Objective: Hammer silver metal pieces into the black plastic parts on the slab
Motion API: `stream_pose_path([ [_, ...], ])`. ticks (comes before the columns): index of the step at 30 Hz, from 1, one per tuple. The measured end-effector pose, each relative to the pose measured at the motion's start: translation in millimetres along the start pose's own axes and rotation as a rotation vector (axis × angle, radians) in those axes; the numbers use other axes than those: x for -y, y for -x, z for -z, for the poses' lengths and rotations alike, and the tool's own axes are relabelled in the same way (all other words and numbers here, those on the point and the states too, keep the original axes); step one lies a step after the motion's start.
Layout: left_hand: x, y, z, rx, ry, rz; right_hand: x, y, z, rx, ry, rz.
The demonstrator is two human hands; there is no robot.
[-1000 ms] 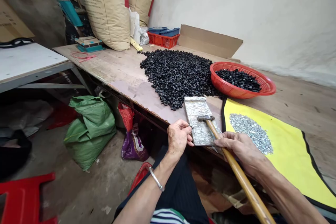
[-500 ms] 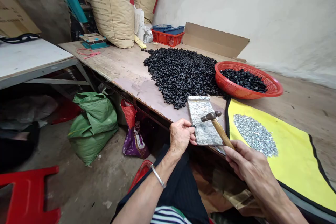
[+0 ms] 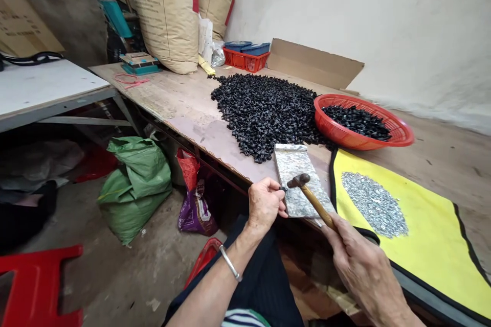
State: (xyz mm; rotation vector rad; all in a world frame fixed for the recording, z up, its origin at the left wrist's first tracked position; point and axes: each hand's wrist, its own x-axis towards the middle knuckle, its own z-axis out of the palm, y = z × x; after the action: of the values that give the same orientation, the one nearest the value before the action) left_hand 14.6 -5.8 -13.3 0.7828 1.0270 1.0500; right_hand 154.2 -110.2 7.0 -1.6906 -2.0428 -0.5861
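Head view: your right hand (image 3: pixel 364 276) is closed around the wooden handle of a hammer (image 3: pixel 315 202), its head over a metal plate (image 3: pixel 297 163) at the edge of the table (image 3: pixel 153 97). Your left hand (image 3: pixel 264 203) pinches a small dark piece (image 3: pixel 283 189) at the plate's side. Beyond lies a heap of black parts (image 3: pixel 264 115), beside a red basket (image 3: pixel 332 127). Silver washers (image 3: pixel 374 204) sit on a yellow mat (image 3: pixel 429 250).

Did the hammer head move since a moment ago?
Yes: against the metal plate, the hammer head has moved left and down, toward the left hand.
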Motion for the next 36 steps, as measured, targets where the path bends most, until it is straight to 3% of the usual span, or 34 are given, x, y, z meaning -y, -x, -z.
stream_pose_path([
  [4,-1.8,0.8,-0.2,-0.006,-0.014,-0.001,3.6,1.3,-1.8,-0.028,0.044,-0.004],
  [9,-1.8,-0.6,1.3,-0.011,-0.022,0.0,8.2,-3.4,0.2,0.049,0.048,0.01],
  [16,0.2,-2.9,2.2,0.005,-0.03,0.003,16.8,-10.2,11.1,-0.119,0.069,-0.057],
  [21,-1.1,-4.6,2.4,0.004,-0.026,0.008,18.1,-9.7,3.4,0.027,0.236,0.009],
  [28,-0.3,-8.2,3.3,0.041,-0.036,0.008,16.5,-8.0,8.4,-0.082,0.189,0.003],
  [30,-0.1,-8.5,3.8,0.04,-0.031,0.016,16.5,-4.4,4.1,-0.046,0.143,-0.067],
  [34,-0.6,-8.4,4.6,0.034,0.0,0.013,6.5,-2.1,-6.3,0.155,-0.11,-0.444],
  [36,-0.9,-8.3,4.4,0.031,0.012,0.012,-0.5,-4.2,-9.5,0.203,-0.275,-0.527],
])
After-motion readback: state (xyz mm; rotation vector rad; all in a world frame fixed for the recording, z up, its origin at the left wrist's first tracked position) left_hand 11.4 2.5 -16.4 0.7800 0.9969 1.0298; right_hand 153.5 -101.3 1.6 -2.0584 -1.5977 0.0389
